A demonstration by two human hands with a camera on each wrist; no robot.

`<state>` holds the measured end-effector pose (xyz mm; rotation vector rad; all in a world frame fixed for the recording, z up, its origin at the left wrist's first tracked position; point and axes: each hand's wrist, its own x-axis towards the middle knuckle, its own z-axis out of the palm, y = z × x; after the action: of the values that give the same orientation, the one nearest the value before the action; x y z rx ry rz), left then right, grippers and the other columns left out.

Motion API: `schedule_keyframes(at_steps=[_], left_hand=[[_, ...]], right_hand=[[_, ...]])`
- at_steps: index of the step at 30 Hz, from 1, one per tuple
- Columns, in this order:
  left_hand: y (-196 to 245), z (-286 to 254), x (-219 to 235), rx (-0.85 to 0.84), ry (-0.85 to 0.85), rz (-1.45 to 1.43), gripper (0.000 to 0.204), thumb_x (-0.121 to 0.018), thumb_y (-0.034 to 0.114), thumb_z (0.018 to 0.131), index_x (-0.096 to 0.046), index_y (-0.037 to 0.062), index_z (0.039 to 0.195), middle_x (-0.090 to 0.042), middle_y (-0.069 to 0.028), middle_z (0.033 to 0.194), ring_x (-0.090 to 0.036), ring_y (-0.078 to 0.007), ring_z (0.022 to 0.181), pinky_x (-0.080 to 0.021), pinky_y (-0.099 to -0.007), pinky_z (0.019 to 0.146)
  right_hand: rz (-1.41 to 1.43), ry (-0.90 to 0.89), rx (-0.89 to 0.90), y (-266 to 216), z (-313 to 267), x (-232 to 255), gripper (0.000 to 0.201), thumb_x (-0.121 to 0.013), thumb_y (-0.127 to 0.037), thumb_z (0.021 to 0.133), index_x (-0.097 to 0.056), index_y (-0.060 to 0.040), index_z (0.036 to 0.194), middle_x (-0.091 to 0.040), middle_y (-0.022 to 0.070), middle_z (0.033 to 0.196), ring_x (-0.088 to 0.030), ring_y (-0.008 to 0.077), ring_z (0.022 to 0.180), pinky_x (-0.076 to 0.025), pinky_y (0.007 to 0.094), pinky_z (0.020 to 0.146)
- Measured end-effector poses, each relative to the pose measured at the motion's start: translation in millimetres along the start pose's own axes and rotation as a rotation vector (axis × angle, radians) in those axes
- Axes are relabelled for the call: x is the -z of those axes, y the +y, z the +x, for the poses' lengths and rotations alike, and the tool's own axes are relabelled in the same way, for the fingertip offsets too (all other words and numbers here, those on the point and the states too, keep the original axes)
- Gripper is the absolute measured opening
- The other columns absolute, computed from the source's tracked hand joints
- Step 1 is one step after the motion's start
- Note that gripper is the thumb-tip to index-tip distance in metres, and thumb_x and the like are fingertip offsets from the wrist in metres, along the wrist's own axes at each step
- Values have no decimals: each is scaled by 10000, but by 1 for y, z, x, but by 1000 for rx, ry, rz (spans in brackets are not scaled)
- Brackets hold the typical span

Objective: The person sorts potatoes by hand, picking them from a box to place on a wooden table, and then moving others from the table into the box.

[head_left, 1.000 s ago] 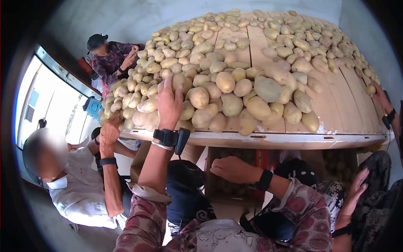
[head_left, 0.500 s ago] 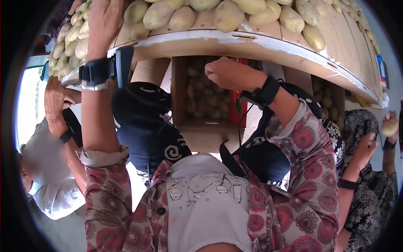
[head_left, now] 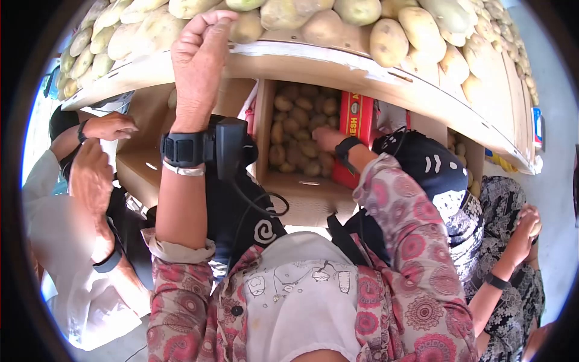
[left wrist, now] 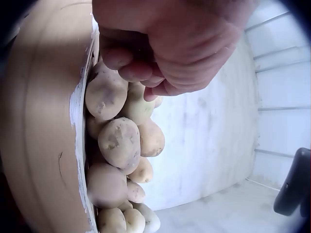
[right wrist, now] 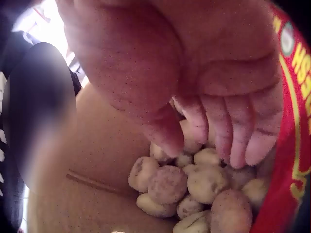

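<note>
In the head view my left hand [head_left: 199, 66] is over the table's front edge, its fingers bent inward and its fingertips right beside a potato [head_left: 247, 27]. The left wrist view shows these curled fingers [left wrist: 133, 70] just above several pale potatoes [left wrist: 119, 143], with no potato visible in them. Down in a cardboard box [head_left: 263, 130] below the table is my right hand [head_left: 329, 139]. Its relaxed fingers [right wrist: 221, 126] hang over a heap of potatoes [right wrist: 209, 184] in the right wrist view, and I see nothing in its palm.
A red printed panel [head_left: 356, 133] forms the box's right side. An open cardboard box [head_left: 139, 175] stands to the left. Other people's hands show at the left [head_left: 90, 181] and right [head_left: 522, 232]. Potatoes [head_left: 416, 33] are heaped on the table above its white edge [head_left: 313, 51].
The head view has tilted down. My left hand has come back from the heap to the table's front edge. My right hand has lowered into the box, its fingers loosened.
</note>
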<state>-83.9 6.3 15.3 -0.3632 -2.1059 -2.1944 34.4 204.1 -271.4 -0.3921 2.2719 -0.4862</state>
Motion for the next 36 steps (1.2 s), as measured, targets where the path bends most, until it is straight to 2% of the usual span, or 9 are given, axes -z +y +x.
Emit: schedule_keyframes(at_steps=[3, 5, 9, 11, 14, 20, 28, 29, 36], left_hand=[[1, -1, 5, 34, 9, -87, 159, -495, 91, 902, -611, 9, 974, -309, 85, 557, -223, -16, 484, -181, -191, 450], [1, 3, 8, 63, 26, -153, 156, -497, 88, 900, -607, 4, 973, -304, 85, 562, -222, -17, 485, -181, -192, 450], [5, 5, 7, 86, 57, -195, 122, -527, 93, 882, -629, 27, 900, -393, 73, 545, -281, -11, 483, -209, -186, 449], [9, 7, 7, 134, 91, -128, 121, -529, 96, 883, -627, 27, 897, -387, 67, 539, -290, -13, 482, -211, -187, 448], [10, 5, 2, 145, 48, -99, 119, -532, 96, 881, -622, 20, 897, -395, 70, 538, -309, -7, 486, -224, -178, 451], [11, 3, -2, 144, -6, -82, 111, -539, 95, 881, -624, 27, 907, -415, 84, 553, -325, 7, 493, -234, -167, 454], [7, 1, -1, -5, -59, 31, 81, -579, 69, 860, -614, 44, 928, -393, 122, 584, -304, 30, 519, -224, -149, 470], [9, -1, -1, -32, -68, 6, 81, -579, 69, 860, -614, 44, 928, -393, 122, 584, -304, 30, 519, -224, -149, 470], [14, -14, 1, 26, -61, -53, 97, -557, 67, 865, -583, 52, 958, -419, 94, 582, -355, 9, 505, -262, -164, 456]], right_hand=[[-200, -63, -81, 14, 56, -73, 287, -513, -183, 796, -647, -11, 981, -601, 215, 1066, -600, 340, 975, -493, 415, 794], [372, 190, -537, 7, 64, -106, 316, -507, -244, 823, -626, -89, 1071, -569, 225, 1133, -574, 340, 1025, -454, 490, 832], [312, 96, -889, -55, 5, -48, 377, -495, -295, 847, -532, -189, 1207, -546, 205, 1160, -545, 333, 1047, -420, 559, 821], [-56, 235, -655, -53, 4, -66, 493, -464, -380, 854, -396, -180, 1300, -600, 147, 1025, -588, 340, 935, -484, 519, 684], [-81, 183, -520, -39, 10, -80, 489, -445, -322, 870, -317, -202, 1327, -604, 140, 979, -591, 341, 918, -486, 520, 647], [-235, 335, -361, -28, 10, -98, 370, -419, -190, 876, -400, -145, 1243, -616, 131, 937, -610, 329, 871, -504, 487, 616], [193, 204, -343, -17, 12, -67, 312, -551, -141, 800, -508, -51, 1096, -623, 199, 973, -605, 366, 912, -496, 434, 761], [271, 113, -137, 3, 22, -81, 355, -561, -187, 815, -483, -31, 1125, -610, 206, 994, -597, 365, 919, -485, 420, 779], [798, 173, 410, -107, -123, 151, 615, -566, -340, 868, -308, -27, 1330, -490, 123, 1188, -504, 223, 1056, -427, 338, 872]])
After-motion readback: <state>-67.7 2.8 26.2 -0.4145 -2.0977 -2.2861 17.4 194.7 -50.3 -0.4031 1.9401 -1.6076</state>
